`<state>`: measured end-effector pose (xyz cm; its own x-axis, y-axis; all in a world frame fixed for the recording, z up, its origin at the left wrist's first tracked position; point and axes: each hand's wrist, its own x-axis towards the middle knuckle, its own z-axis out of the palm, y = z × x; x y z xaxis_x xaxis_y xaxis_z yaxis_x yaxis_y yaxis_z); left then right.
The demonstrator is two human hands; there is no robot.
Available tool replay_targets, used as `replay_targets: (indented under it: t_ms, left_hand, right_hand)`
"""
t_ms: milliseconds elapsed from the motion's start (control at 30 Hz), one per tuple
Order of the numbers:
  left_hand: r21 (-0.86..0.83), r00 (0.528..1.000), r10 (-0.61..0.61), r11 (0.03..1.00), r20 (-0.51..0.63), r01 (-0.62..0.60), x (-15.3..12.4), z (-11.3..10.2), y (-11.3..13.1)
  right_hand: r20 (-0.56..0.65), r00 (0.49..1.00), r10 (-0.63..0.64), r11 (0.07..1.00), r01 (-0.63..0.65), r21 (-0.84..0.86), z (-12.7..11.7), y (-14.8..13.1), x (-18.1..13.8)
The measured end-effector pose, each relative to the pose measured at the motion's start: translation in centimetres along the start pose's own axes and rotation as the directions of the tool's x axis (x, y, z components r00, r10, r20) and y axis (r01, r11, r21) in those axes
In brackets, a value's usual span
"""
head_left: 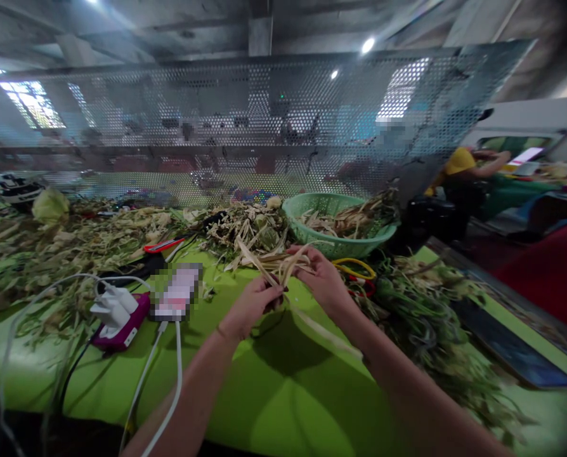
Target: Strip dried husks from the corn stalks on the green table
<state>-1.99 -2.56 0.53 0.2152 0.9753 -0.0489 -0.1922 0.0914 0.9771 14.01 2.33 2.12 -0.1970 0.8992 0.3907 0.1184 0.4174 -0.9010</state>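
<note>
Left hand [248,308] pinches dry leaf strips [270,265], right hand [324,279] grips same bundle. Risk: brittle strip may snap if tugged; cable [172,387] at 8 o'clock could snag.

Phone [177,293] screen pixelated, mid-left of frame, can't read it. Another pixelated patch [392,134] upper right, on the mesh panel [264,127]; bg behind the mesh is all blur. Both forearms cut off by btm edge, white cables [169,381] too. Left hand [248,308] pinches the dry leaf strips [276,263] at a dark bit, too small to tell what. Right hand [324,279] fingertips partly hidden behind the strips. Person in yellow [457,166], far right, partly behind the panel. Lower right corner smeared.
</note>
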Motion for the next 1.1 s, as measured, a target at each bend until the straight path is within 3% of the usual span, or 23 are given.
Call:
replay_targets:
  t_ms: [67, 133, 400, 700, 933, 1100]
  left_hand:
    - [0.027, 0.999, 0.023, 0.999, -0.030, -0.023, 0.2, -0.2, -0.1]
    - [0.039, 0.998, 0.041, 0.998, -0.042, -0.039, 0.3, -0.2, -0.2]
    - [-0.048, 0.997, 0.058, 0.997, -0.055, -0.061, 0.0, 0.0, 0.3]
    - [-0.141, 0.982, 0.100, 0.982, -0.158, -0.123, 0.2, -0.2, -0.2]
    - [-0.360, 0.979, 0.100, 0.919, -0.175, -0.158, 0.3, 0.0, -0.3]
    - [-0.392, 0.974, 0.127, 0.899, -0.186, -0.193, 0.1, 0.0, 0.1]
  right_hand:
    - [-0.017, 0.995, -0.098, 0.992, 0.096, -0.080, -0.4, -0.1, 0.1]
    - [0.022, 0.995, -0.102, 0.992, 0.103, -0.078, -0.5, -0.5, 0.0]
    - [-0.005, 0.994, 0.108, 0.989, -0.107, 0.106, 0.6, -0.9, -0.5]
    - [0.073, 0.943, 0.326, 0.854, -0.327, 0.405, 1.0, -1.6, -0.8]
    - [0.142, 0.912, 0.384, 0.820, -0.408, 0.401, 1.0, -1.0, -0.7]
    - [0.088, 0.933, 0.348, 0.863, -0.355, 0.360, 1.2, -0.5, -0.7]
